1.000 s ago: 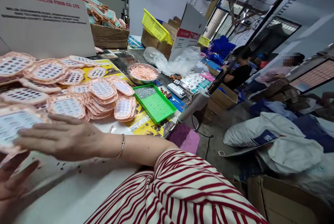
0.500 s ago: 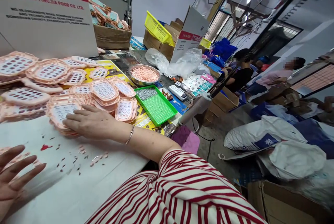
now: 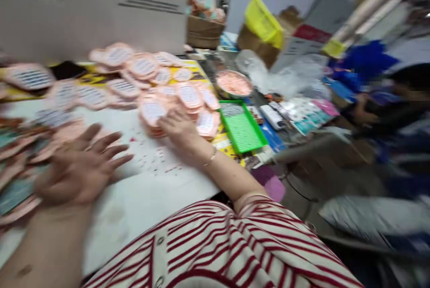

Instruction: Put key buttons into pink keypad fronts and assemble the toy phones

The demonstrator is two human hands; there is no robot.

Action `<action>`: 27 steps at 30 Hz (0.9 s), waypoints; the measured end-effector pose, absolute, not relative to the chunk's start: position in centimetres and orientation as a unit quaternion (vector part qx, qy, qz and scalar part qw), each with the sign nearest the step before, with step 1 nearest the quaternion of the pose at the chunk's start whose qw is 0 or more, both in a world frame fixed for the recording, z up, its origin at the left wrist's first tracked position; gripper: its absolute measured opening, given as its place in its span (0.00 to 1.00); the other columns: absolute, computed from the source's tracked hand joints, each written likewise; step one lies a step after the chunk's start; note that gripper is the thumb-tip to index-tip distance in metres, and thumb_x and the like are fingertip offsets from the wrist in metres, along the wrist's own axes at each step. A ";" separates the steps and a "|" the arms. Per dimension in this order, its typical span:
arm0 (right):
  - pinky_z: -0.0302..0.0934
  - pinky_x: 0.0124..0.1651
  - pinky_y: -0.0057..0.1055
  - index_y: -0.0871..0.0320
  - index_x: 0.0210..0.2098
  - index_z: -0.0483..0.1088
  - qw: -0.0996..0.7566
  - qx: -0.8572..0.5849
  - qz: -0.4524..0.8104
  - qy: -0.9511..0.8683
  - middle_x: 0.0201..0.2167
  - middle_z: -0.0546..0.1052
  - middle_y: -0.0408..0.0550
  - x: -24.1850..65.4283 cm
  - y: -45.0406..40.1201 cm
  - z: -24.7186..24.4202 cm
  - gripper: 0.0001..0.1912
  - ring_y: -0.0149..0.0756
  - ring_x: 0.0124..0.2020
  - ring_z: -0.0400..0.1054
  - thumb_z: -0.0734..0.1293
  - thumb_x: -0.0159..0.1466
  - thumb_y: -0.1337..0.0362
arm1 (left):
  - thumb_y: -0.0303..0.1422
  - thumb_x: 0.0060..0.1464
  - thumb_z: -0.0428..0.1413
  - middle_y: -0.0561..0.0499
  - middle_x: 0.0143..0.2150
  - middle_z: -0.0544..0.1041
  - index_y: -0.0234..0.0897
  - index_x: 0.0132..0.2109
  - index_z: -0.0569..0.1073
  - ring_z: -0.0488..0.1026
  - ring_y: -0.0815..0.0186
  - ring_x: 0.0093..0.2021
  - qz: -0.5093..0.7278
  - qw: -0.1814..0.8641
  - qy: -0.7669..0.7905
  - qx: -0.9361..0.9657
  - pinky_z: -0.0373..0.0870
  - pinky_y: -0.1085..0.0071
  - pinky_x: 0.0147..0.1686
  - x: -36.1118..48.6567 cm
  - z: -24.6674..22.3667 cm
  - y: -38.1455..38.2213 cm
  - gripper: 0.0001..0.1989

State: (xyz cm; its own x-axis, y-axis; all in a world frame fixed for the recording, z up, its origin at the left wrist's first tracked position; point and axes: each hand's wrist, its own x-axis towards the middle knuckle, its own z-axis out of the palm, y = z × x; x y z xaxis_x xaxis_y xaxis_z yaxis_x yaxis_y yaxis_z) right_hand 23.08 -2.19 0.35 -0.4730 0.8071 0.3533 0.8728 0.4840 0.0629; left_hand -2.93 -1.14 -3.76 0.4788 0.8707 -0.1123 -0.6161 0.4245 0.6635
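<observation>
My right hand (image 3: 183, 135) rests, fingers stretched out, on the edge of a stack of flat pink plastic pieces (image 3: 152, 111) with pale, patterned centres. More such stacks (image 3: 188, 95) stand just behind and to the right of it. My left hand (image 3: 83, 162) hovers over the white work surface (image 3: 134, 207), palm partly up, fingers spread, holding nothing. Close to its left lies a heap of pink and teal pieces (image 3: 15, 189), blurred. Small dark and pink scraps (image 3: 161, 156) are scattered between my hands.
A green perforated tray (image 3: 243, 129) with small grey bits sits right of the stacks. Behind it is a metal bowl (image 3: 234, 84) of pink bits. A large printed carton (image 3: 90, 15) walls off the back left. A yellow basket (image 3: 264, 21) and plastic bags (image 3: 295, 73) stand farther back.
The view has swung left, bringing the pink and teal heap in. My left hand shows more fully, still spread. My right hand stays at the same stack.
</observation>
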 end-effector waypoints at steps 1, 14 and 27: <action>0.55 0.63 0.41 0.61 0.50 0.73 0.161 -0.515 -0.117 -0.834 0.49 0.79 0.53 23.3 -1.7 0.1 0.15 0.39 0.53 0.69 0.57 0.72 0.67 | 0.53 0.48 0.62 0.51 0.54 0.79 0.47 0.58 0.73 0.76 0.56 0.49 0.485 0.792 0.219 0.299 0.80 0.56 0.46 -2.3 -2.9 -1.2 0.32; 0.53 0.65 0.44 0.60 0.55 0.72 0.120 -0.559 -0.163 -0.804 0.56 0.77 0.51 23.8 0.7 -0.6 0.18 0.45 0.60 0.66 0.57 0.71 0.67 | 0.49 0.47 0.64 0.42 0.56 0.73 0.44 0.62 0.69 0.75 0.54 0.50 0.493 0.775 0.217 0.330 0.76 0.54 0.47 -1.6 -1.8 -0.1 0.36; 0.63 0.53 0.44 0.62 0.49 0.74 -0.025 -0.555 -0.055 -0.830 0.48 0.79 0.61 13.2 13.5 5.7 0.15 0.50 0.51 0.72 0.59 0.70 0.64 | 0.44 0.49 0.66 0.39 0.50 0.77 0.36 0.53 0.75 0.77 0.58 0.42 0.419 0.797 0.248 0.356 0.76 0.62 0.41 0.2 -2.6 0.3 0.27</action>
State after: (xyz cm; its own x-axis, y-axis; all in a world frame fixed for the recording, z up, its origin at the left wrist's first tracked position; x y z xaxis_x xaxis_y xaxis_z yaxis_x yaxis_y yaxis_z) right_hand 13.17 13.49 5.70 -0.3828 0.9236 0.0198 0.9181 0.3780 0.1195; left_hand 0.20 0.34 -2.62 0.5253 0.8453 -0.0973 -0.4911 0.3946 0.7766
